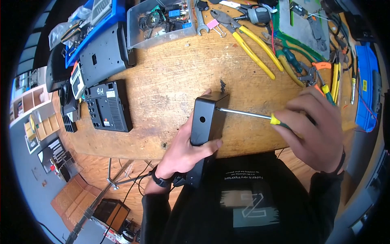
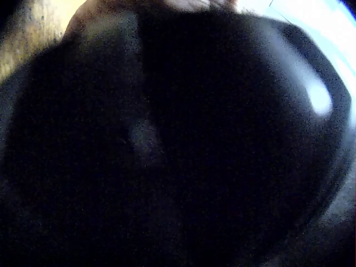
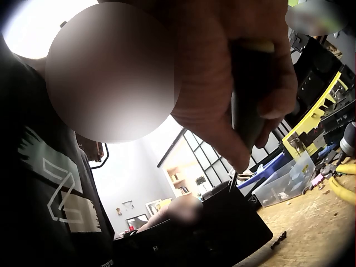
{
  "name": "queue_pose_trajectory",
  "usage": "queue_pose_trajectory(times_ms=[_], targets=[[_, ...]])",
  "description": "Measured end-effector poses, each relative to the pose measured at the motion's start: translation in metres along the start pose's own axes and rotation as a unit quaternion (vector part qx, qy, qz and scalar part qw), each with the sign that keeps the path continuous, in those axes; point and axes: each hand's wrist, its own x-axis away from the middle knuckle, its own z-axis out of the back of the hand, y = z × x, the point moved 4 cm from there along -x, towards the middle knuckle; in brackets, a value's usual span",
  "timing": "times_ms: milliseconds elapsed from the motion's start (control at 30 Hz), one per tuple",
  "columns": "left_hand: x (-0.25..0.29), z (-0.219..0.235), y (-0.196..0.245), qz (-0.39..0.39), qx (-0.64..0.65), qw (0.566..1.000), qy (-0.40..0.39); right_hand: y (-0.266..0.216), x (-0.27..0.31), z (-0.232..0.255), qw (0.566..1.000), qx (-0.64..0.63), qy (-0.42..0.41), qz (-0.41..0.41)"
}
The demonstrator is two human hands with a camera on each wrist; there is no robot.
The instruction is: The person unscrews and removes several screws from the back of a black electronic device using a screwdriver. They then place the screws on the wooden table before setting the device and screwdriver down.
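A long black case (image 1: 202,132) stands tilted at the table's front edge, a round hole in its narrow face. My left hand (image 1: 180,154) grips it, the thumb across the near side and the other fingers mostly hidden behind. In my right hand (image 1: 315,126) is a screwdriver (image 1: 248,113) with a yellow and dark green handle, held by the fingers. Its metal shaft runs left, and the tip meets the case near the top corner. Several small black screws (image 1: 222,86) lie just beyond the case. Dark casing (image 2: 183,144) fills the left wrist view.
Another black device (image 1: 107,105) lies at left, near a flat black panel (image 1: 101,55) and a blue bin (image 1: 87,30). A clear box of parts (image 1: 160,40) stands at the back. Yellow-handled cutters (image 1: 254,49), a wrench (image 1: 201,22) and a blue tray (image 1: 365,89) sit to the right.
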Motion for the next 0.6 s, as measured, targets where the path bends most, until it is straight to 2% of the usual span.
queue_pose_trajectory(times_ms=[133,200,300,400,467,600], targets=[[0.0,0.0,0.002,0.016,0.007,1.0,-0.01,-0.007,0.001,-0.001,0.996,0.04,-0.004,-0.074],[0.0,0.001,0.002,0.039,0.002,0.999,-0.029,-0.005,0.002,-0.003,0.996,0.057,-0.042,-0.057],[0.0,0.002,-0.003,0.057,0.019,0.997,-0.041,-0.006,0.002,-0.005,0.996,0.067,-0.044,-0.031],[0.001,0.002,-0.004,0.058,0.027,0.997,-0.039,-0.008,-0.004,0.0,0.999,0.035,0.015,0.033],[0.001,0.002,-0.006,0.04,0.022,0.999,-0.024,-0.008,-0.003,0.004,0.997,0.062,-0.001,0.038],[0.001,0.002,-0.01,-0.004,0.018,1.0,0.001,-0.008,0.005,0.0,0.998,0.04,-0.016,-0.045]])
